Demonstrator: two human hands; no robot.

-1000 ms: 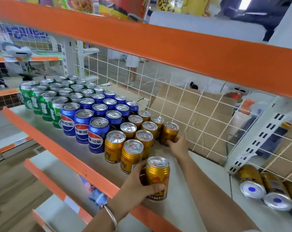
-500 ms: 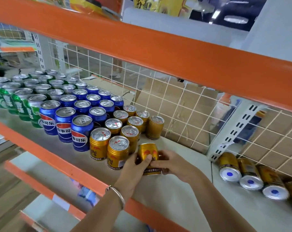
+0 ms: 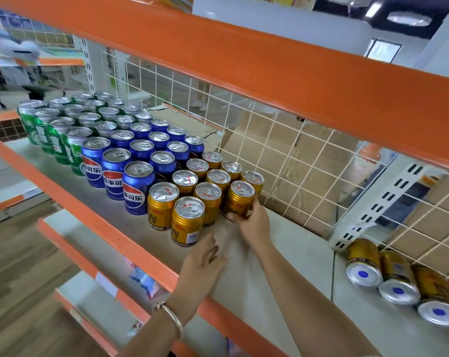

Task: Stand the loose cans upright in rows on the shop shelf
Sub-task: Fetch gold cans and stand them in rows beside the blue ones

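Grey shop shelf (image 3: 282,253), orange front edge. Near right: 3 loose gold cans (image 3: 396,276) lying on their sides. My left hand (image 3: 202,264) hangs slack, fingers relaxed, holding nothing, just beside the front gold can (image 3: 187,222). Farther in, my right hand (image 3: 254,222) grips an upright gold can (image 3: 240,199) at the right end of the gold rows.

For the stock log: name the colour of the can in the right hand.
Gold can, silver top; head view.

Grey shop shelf (image 3: 303,243) with an orange front lip. Upright in rows: green cans (image 3: 56,140) at ten o'clock, blue cans (image 3: 141,148) at nine, gold cans (image 3: 208,181) near centre. At four o'clock, three loose gold cans (image 3: 398,279) on their sides, possibly a fourth at the frame's edge.
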